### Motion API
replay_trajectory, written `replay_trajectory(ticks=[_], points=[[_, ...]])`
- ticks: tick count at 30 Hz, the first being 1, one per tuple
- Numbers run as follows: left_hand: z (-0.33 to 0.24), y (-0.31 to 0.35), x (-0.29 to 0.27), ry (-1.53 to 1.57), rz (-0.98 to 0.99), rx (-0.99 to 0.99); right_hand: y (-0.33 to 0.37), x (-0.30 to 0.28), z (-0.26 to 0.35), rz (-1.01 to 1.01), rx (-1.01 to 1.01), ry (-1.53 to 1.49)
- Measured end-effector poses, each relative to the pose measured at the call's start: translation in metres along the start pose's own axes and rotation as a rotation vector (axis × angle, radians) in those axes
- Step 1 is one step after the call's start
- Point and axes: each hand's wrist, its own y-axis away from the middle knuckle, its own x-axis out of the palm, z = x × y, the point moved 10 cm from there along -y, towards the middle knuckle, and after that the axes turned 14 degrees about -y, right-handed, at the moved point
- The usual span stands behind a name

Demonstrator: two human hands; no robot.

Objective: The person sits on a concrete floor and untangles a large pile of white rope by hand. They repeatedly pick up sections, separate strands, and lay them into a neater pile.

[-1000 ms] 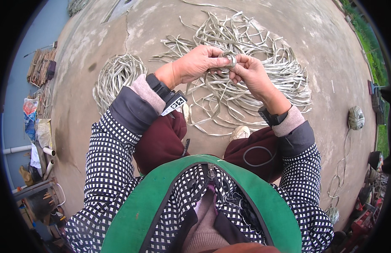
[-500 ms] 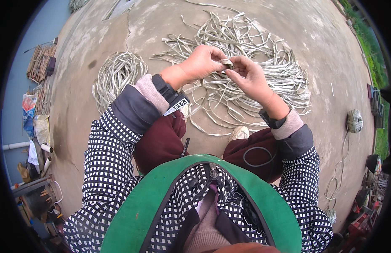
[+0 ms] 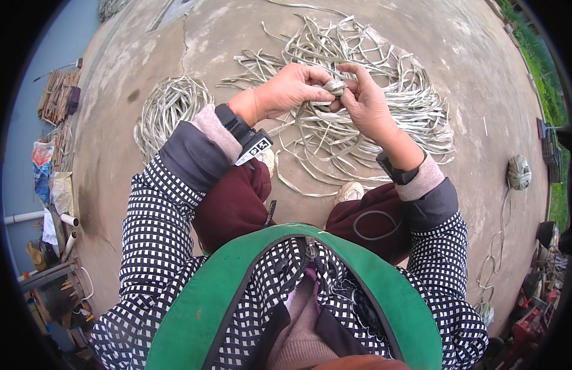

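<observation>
Between my two hands is a small wound bundle of pale grey-green flat strap [image 3: 335,87]. My left hand [image 3: 292,91] pinches it from the left, thumb and fingers closed on it. On its right side, my right hand [image 3: 367,105] grips the same bundle between thumb and fingers, the forefinger raised over it. Below and beyond the hands, a large loose heap of the same strap [image 3: 415,117] spreads over the concrete floor. Whether the bundle's strap runs down into the heap is hard to make out.
A looped coil of strap [image 3: 172,114] lies to the left. On the right sits a wound ball of strap [image 3: 519,172], its loose tail trailing nearer. Bundled sticks [image 3: 57,95] and white pipes [image 3: 69,219] line the left wall. A black crate [image 3: 552,157] stands at the far right.
My right forefinger has lifted and my right hand has shifted around the strap bundle. More of the bundle shows between the fingers now.
</observation>
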Motion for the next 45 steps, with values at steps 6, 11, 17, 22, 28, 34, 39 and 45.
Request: replay_trajectory(ticks=[6,11,17,22,28,34,39,45], points=[[-0.012,0.005,-0.001,-0.581,-0.04,0.112,0.017,0.002,-0.038,0.178,0.444,-0.053],[-0.034,0.012,0.005,-0.901,-0.132,0.306,0.029,0.026,-0.042,0.273,0.512,-0.532],[-0.037,0.014,-0.001,-0.769,-0.198,0.261,0.024,0.017,-0.047,0.157,0.479,-0.57],[-0.019,0.013,-0.001,-1.184,-0.1,0.182,0.022,0.009,-0.036,0.098,0.365,-0.307],[-0.044,0.022,-0.006,-1.206,-0.118,0.542,0.027,0.021,-0.008,0.173,0.22,-0.081],[-0.062,0.03,-0.033,-1.34,-0.263,0.57,0.036,0.025,0.019,0.109,0.098,-0.035],[-0.065,0.041,-0.061,-1.349,-0.415,0.449,0.04,0.019,0.027,0.26,0.067,0.009],[-0.077,0.053,-0.025,-1.631,-0.336,0.529,0.026,-0.043,0.042,-0.067,-0.146,0.256]])
